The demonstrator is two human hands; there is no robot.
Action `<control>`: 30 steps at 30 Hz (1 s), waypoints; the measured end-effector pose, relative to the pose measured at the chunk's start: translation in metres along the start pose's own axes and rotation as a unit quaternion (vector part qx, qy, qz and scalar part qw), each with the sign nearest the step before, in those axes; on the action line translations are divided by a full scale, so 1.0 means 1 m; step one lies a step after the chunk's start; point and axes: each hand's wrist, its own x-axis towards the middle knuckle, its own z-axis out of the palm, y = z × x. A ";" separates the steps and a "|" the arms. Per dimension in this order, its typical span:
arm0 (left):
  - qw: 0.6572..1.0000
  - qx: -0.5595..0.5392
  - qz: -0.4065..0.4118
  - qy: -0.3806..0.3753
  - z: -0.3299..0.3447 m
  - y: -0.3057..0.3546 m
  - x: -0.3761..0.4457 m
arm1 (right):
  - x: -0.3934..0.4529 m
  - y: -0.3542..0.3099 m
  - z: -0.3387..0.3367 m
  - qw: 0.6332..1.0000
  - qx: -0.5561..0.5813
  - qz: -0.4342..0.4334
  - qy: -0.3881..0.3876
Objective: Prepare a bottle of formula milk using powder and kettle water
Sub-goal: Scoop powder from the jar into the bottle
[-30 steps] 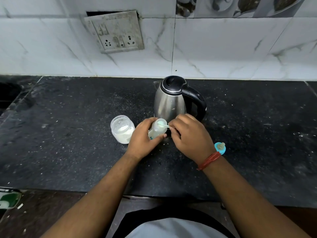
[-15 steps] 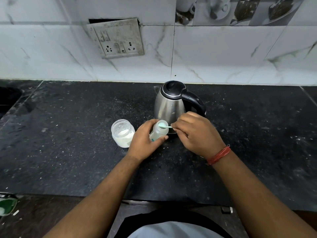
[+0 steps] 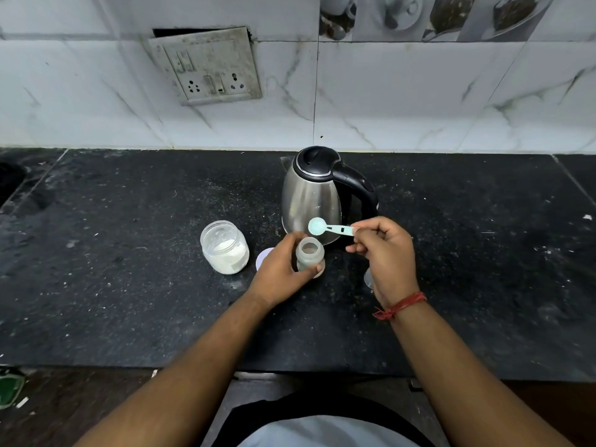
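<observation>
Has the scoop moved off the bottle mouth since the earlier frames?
Yes. The scoop, pinched by the right hand, now sits lifted behind the bottle mouth, in front of the kettle body, its bowl looking empty.

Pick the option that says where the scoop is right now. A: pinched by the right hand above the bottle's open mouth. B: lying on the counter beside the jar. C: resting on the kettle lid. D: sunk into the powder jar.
A: the right hand pinches the scoop by its handle, its bowl above the open bottle, which the left hand holds.

Left hand point(image 3: 283, 272) curled in a grip, right hand point(image 3: 385, 253) pinching, forearms converging
</observation>
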 end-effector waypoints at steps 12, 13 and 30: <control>0.997 0.011 -0.001 -0.080 0.029 -0.008 0.007 | -0.003 0.013 -0.017 0.999 0.007 0.038 0.011; 0.997 0.009 -0.001 -0.082 0.029 -0.008 0.008 | -0.003 0.014 -0.017 0.999 0.011 0.040 0.010; 0.991 -0.055 0.073 0.098 -0.043 -0.002 -0.017 | -0.004 0.003 0.037 0.993 0.100 0.047 -0.038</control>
